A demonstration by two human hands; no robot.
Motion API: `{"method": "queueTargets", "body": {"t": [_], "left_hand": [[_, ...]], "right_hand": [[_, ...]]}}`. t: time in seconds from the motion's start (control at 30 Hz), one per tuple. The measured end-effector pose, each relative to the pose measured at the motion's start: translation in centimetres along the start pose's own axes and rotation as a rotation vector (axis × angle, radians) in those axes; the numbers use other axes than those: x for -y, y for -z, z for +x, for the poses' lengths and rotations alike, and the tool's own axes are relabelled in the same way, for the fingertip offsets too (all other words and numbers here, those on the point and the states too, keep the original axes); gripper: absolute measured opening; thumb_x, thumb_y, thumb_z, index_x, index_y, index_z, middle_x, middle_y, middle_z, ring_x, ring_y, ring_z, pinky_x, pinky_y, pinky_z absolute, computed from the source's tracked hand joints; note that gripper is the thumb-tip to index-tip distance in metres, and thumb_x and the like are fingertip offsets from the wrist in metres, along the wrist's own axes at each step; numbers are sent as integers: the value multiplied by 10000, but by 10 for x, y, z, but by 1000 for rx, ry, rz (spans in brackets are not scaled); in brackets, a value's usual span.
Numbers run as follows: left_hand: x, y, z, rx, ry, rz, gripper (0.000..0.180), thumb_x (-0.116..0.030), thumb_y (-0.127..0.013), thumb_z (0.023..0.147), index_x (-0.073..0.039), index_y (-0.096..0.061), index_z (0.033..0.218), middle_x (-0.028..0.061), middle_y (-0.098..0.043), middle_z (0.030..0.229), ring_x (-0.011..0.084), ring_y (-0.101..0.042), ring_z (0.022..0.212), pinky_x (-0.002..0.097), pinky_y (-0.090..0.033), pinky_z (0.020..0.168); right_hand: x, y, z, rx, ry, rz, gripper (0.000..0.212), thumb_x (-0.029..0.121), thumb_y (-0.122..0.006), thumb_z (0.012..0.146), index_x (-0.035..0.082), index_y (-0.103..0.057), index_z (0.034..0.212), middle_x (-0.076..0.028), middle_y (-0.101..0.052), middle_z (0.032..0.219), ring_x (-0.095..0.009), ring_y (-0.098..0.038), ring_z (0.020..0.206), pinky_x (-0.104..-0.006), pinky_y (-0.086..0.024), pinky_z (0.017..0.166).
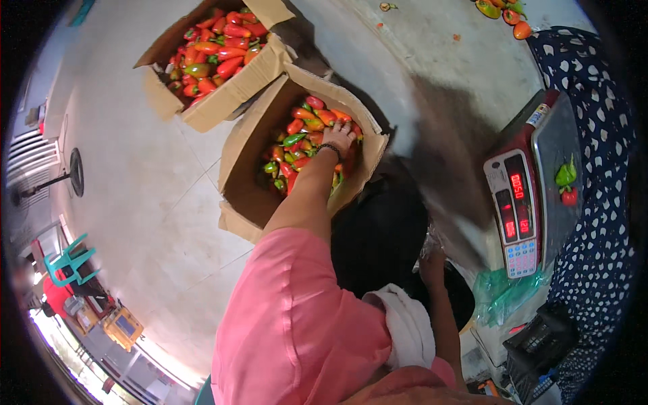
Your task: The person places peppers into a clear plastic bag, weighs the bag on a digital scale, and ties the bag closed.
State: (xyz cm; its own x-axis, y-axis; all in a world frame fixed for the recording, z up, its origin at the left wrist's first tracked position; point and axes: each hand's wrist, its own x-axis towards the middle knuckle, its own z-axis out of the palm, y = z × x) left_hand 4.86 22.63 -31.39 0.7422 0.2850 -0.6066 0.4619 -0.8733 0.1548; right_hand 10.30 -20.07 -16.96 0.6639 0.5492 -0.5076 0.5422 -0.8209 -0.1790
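My left hand (339,138), wearing a dark beaded bracelet, reaches down into an open cardboard box (244,152). Its fingers are apart and touch the red and green peppers (294,140) inside; their tips are partly hidden among the peppers. Low at my right side, beside my dark-clothed leg, my right hand (433,264) is closed on a crinkled clear plastic bag (432,241). Much of that hand is in shadow.
A second cardboard box (219,101) of red peppers (226,47) stands beyond. To the right, a digital scale (516,202) carries a green pepper (565,174) and a red one (569,196) on its metal pan. Green plastic (503,297) and a black crate (542,337) lie nearby.
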Motion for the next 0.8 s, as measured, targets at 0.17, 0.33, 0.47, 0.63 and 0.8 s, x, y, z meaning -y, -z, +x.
{"method": "queueTargets", "body": {"t": [0.17, 0.33, 0.47, 0.63, 0.8], "left_hand": [[-18, 27, 39, 334, 88, 104, 656, -317, -565, 790, -370, -217, 1344, -24, -94, 1460, 431, -88, 1298, 674, -304, 833], [-14, 22, 47, 403, 114, 192, 700, -299, -583, 780, -361, -182, 1350, -32, -119, 1435, 428, -79, 1293, 620, -417, 749], [-9, 4, 55, 327, 164, 120, 691, -305, -590, 778, -321, -202, 1349, -46, -119, 1439, 401, -64, 1311, 609, -432, 742], [7, -4, 67, 373, 55, -24, 552, -336, -492, 842, -331, -247, 1337, -58, -134, 1436, 320, -61, 1336, 573, -425, 828], [0, 6, 60, 193, 242, -117, 412, -379, -459, 856, -369, -399, 1263, -20, -138, 1437, 341, -47, 1327, 641, -375, 837]], "right_hand": [[55, 27, 14, -231, 207, 324, 198, -26, -497, 685, -36, -509, 882, -234, -514, 787, -390, -513, 779, -434, -403, 687], [47, 27, 21, 189, -1, 460, 60, -62, -450, 682, -29, -417, 719, -224, -455, 654, -378, -479, 637, -428, -347, 566], [22, -9, 13, 33, 82, 328, 48, -57, -440, 696, -32, -405, 716, -233, -432, 637, -392, -455, 610, -414, -340, 548], [36, 8, 23, 76, 76, 327, 126, -46, -446, 718, -52, -475, 840, -268, -497, 756, -418, -514, 770, -420, -402, 648], [51, 27, 23, 314, -138, 319, 279, -54, -436, 714, -60, -501, 985, -289, -533, 905, -419, -515, 957, -429, -419, 767]]}}
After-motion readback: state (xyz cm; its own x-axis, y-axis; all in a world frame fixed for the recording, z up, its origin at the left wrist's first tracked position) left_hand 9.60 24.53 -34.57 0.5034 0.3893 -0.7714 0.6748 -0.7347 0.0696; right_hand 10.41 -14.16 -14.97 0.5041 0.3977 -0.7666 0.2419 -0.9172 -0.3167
